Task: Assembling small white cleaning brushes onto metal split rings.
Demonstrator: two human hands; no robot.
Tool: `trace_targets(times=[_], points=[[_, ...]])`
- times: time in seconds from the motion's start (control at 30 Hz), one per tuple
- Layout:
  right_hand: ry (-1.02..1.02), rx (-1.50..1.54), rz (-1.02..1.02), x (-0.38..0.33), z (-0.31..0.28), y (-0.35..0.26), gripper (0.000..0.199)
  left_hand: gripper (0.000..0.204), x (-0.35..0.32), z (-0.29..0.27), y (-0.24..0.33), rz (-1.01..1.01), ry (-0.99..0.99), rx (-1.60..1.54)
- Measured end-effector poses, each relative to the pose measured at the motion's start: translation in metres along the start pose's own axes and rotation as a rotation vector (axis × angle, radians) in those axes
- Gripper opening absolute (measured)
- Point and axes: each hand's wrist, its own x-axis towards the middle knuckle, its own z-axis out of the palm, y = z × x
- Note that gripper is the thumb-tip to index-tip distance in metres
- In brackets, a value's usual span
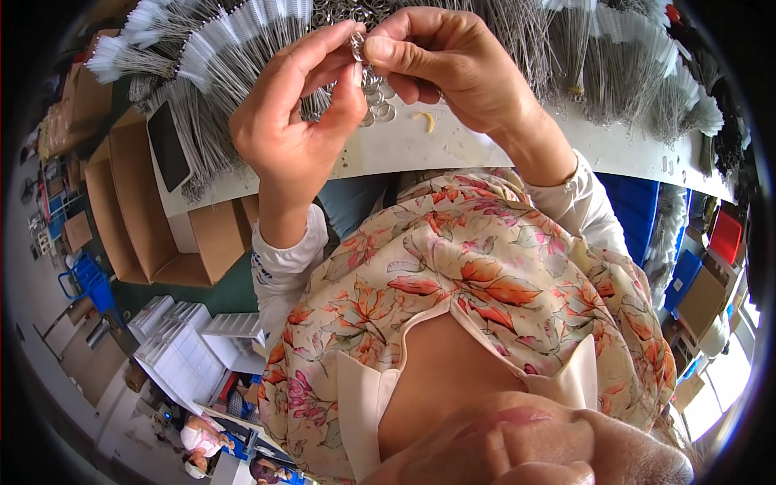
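Above the front part of the table, my left hand (303, 121) and my right hand (457, 69) meet at their fingertips. Between them is a small silvery metal ring piece (357, 47), pinched by both hands; whether it is one ring or two linked ones is too small to tell. Just below and behind the fingers lies a pile of metal rings (378, 105) on the white table (404, 145). Fingers of both hands hide part of this pile.
Bundles of thin grey wires with white ends (218, 52) line the table's far side, with more bundles (630, 65) at the right. A dark phone (168, 145) lies near the left edge. A curved yellow piece (425, 122) is on the table. Cardboard boxes (145, 202) stand left.
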Motion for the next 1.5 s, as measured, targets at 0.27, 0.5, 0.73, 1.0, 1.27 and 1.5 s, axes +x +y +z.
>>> trace_targets(times=[0.27, 0.5, 0.73, 1.0, 1.27, 1.5], points=[[-0.062, -0.288, 0.099, 0.000, -0.004, -0.012, 0.015, 0.030, -0.004, -0.007, 0.005, -0.074, -0.059, -0.128], [-0.120, -0.275, 0.049, -0.009, -0.006, 0.010, 0.018, 0.027, -0.006, -0.015, 0.004, -0.285, -0.105, -0.273], [0.071, -1.384, -0.519, -0.023, -0.019, 0.097, 0.013, 0.029, 0.015, -0.075, -0.071, -0.671, 0.001, 0.352], [0.279, -1.325, -0.709, -0.015, -0.054, 0.093, 0.011, 0.029, 0.003, -0.077, -0.129, -0.649, -0.116, 0.852], [0.650, -1.581, -0.368, 0.022, -0.091, 0.025, 0.026, 0.021, -0.005, -0.045, -0.121, -0.386, -0.016, 0.943], [0.665, -1.114, -0.403, 0.025, -0.098, 0.026, 0.020, 0.018, 0.007, -0.055, -0.111, -0.317, 0.281, 0.311]])
